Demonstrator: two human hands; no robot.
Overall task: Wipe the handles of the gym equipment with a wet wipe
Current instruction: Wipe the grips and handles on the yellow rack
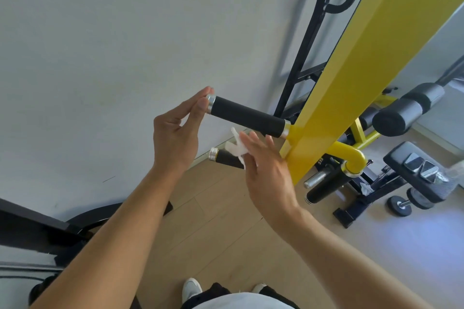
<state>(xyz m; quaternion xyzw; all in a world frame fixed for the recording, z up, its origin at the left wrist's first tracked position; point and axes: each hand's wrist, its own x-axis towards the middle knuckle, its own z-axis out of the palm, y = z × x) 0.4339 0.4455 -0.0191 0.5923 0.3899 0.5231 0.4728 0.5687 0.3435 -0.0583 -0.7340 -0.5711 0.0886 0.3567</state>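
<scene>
Black foam handle [247,117], chrome end cap, on yellow frame [351,83]. Left hand [175,130] open, fingertips at cap; right hand [266,173] holds white wipe [236,148]. Wood floor [213,208], white wall [125,32].

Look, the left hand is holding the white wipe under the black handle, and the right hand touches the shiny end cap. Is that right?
Not quite: the hands are swapped. In the head view the right hand holds the white wipe under the black handle, while the left hand touches the shiny end cap.
</scene>
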